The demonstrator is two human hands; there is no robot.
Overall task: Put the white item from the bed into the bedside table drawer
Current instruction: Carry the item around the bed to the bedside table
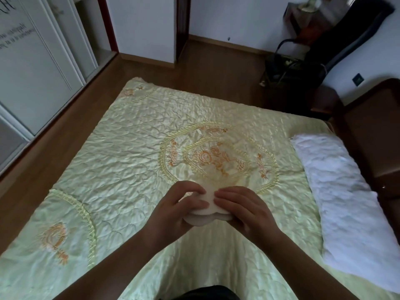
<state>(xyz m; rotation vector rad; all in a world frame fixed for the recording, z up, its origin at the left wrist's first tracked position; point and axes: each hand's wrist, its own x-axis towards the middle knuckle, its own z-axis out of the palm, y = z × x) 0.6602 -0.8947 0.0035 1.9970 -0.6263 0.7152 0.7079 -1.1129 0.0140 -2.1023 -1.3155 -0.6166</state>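
Left hand (173, 210) and right hand (244, 211) are gripping a flat white scalloped-edged item (207, 215), fingers clamped on its sides, above the pale-green quilted bed (121, 148)'s open near-centre area.

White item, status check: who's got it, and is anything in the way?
Left hand and right hand both gripping white item, over the bedspread. Nothing blocking. Drawer not seen.

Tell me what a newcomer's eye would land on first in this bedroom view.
First, the two hands low in the middle, left hand and right hand, both gripping a small white scallop-edged item. Beneath them spreads the pale green quilted satin bedspread with its orange embroidered medallion. At the right edge of the bed lies a long white textured pillow.
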